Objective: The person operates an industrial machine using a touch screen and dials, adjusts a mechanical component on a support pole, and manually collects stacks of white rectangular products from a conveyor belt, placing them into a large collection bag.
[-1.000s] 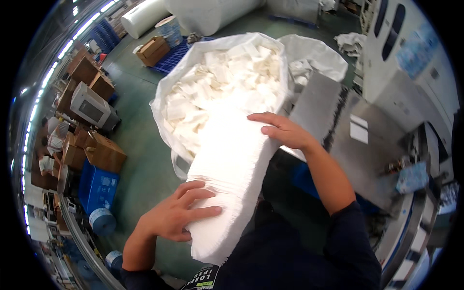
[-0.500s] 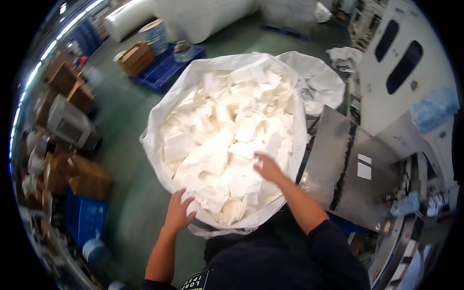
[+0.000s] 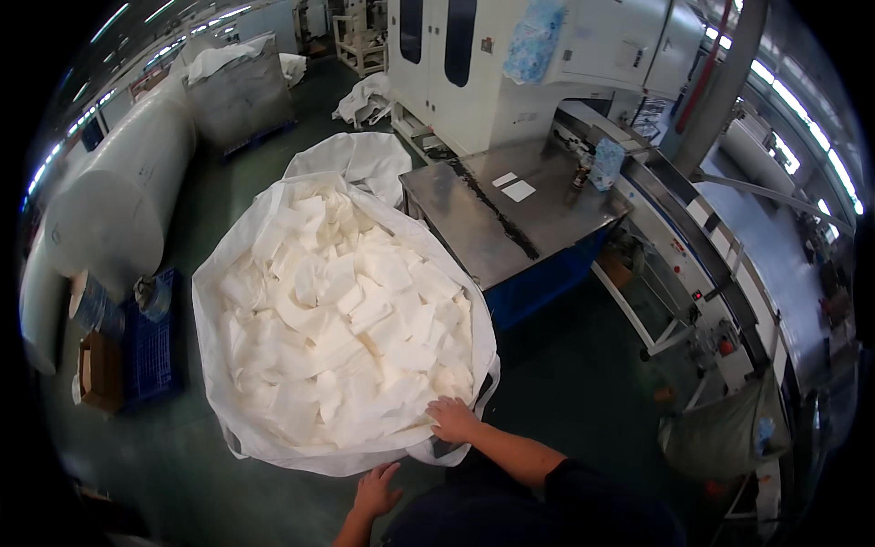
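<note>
Facing its mouth straight up, the white sack (image 3: 305,459) stands on the floor in front of you, left of the frame's middle; dial centred on it, 12 away from you. Mouth roughly round, so long axis hard to call. Loose white sheets (image 3: 365,301) fill it, lying at mixed angles, some folded or curled.

Writing: small plates on the white machine (image 3: 515,109) at 1 o'clock, too small to read. Blue-and-white printed pack (image 3: 606,164) on the metal worktop (image 3: 538,232), also at 1, print unreadable.

Your right hand (image 3: 453,421) is at 5 o'clock on the sack's near edge: grip open, fingers loosely spread over sheets and rim; can't tell how hard they press. Your left hand (image 3: 376,492) is just outside the rim near 6: grip open, fingers apart, fingertips close to the fabric, contact unclear.

Cardboard box (image 3: 102,374) and blue pallet (image 3: 150,356) sit at 9.
</note>
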The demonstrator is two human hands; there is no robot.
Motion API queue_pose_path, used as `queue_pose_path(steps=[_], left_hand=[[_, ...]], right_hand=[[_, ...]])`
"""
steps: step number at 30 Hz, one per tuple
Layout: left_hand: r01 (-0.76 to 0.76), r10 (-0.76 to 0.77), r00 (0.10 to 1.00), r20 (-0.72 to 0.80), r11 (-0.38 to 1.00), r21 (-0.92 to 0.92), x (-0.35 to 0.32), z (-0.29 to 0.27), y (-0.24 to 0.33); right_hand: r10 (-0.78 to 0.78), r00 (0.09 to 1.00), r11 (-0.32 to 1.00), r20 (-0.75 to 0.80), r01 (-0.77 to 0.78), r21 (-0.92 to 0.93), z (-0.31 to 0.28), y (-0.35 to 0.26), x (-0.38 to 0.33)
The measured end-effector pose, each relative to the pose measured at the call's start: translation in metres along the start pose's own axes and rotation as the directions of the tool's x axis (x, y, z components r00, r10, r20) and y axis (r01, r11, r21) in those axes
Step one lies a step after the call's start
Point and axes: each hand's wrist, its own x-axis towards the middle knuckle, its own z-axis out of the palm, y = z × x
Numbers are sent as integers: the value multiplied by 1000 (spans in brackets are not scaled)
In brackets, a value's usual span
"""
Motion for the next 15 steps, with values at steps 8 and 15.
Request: queue_pose_path(steps=[8, 15], left_hand=[[93, -114, 951, -286, 992, -89, -93, -20, -97], [101, 81, 947, -311, 842, 529, -247, 36, -282]], right_hand=[[109, 932, 988, 345, -64, -141, 17, -67, 10], [99, 893, 994, 438, -68, -86, 54, -184, 89]])
